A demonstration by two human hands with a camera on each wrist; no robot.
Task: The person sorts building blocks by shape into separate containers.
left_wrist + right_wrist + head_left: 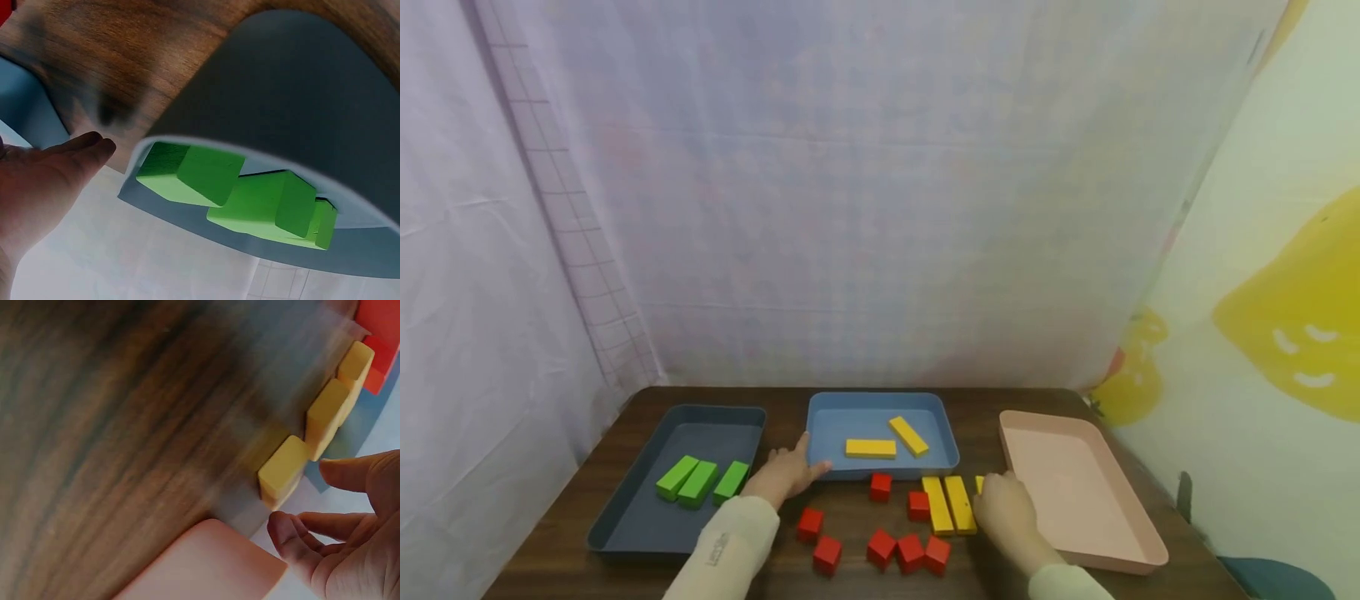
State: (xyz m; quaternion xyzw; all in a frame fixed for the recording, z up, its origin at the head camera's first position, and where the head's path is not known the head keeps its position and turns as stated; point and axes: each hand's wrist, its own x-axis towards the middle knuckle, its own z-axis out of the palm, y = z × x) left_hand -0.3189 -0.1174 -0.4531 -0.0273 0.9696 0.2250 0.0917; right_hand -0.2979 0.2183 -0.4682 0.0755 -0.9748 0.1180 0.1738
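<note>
My left hand rests at the near left corner of the blue tray, thumb and fingers spread; straight fingers show in the left wrist view. Two yellow blocks lie in that tray, one of them crosswise. My right hand is over a yellow block on the table. In the right wrist view its thumb and fingers bend around that block's sides, with a visible gap at the thumb. Two more yellow blocks lie beside it, left of the hand.
Several red cubes are scattered on the dark wooden table near its front. On the left, a dark grey-blue tray holds three green blocks. A pink tray stands on the right. Curtains hang behind the table.
</note>
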